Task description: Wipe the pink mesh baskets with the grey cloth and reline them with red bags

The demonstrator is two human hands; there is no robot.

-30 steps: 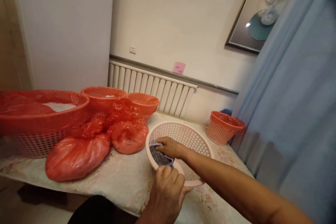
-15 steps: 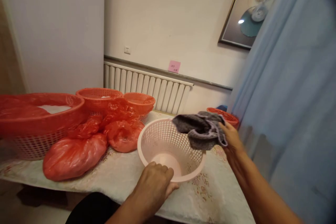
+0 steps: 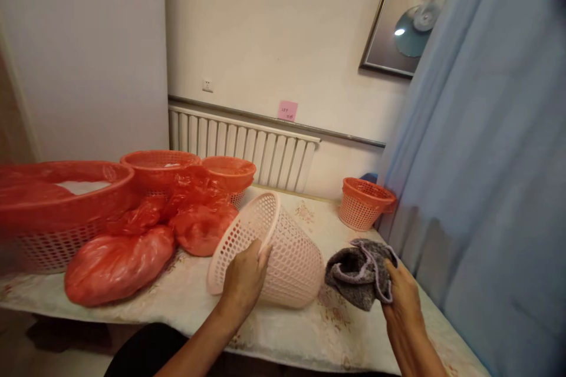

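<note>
My left hand grips the rim of a pale pink perforated basket, which is tipped on its side with its mouth turned to the left. My right hand is closed on a grey knitted cloth with a lilac edge, which lies on the flowered tablecloth just right of the basket.
Left of the basket lie red plastic bags stuffed full. Behind them stand a large red basket and two smaller orange ones. Another small orange basket stands at the table's far right by a blue curtain. A radiator runs along the wall.
My right hand lifted the grey cloth out of the pink basket, swung it right and brought it down onto the table. My left hand tipped the basket from upright onto its side.
</note>
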